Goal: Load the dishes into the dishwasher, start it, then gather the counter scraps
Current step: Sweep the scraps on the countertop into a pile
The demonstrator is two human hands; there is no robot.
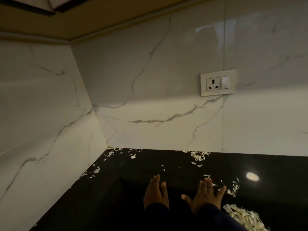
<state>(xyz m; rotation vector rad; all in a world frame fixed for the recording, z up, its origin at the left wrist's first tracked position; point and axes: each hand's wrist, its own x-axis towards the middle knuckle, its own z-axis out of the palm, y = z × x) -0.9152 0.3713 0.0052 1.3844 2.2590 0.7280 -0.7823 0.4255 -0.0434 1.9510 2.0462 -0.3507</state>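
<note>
Corner flakes (110,153): thin pale scraps tucked where the side wall meets the back wall, well ahead and left of the left hand; a flat sweep would likely pack them into that seam rather than bring them back.
Left hand (155,193): fingers straight and together, flat over the black counter (133,197), holding nothing.
Open room: bare dark counter lies left of and ahead of this hand, so there is space to draw scraps toward the body.
Right hand (205,197): spread wide, thumb out, holding nothing; loose flakes (233,189) lie just beside its outer fingers.
Risk: these are light, so a quick stroke could flick them away.
Back-wall cluster (198,155): ahead of the right hand, hard against the wall.
Gathered pile (241,215): right of the right sleeve, near the frame's bottom edge; the forearm could scatter it.
</note>
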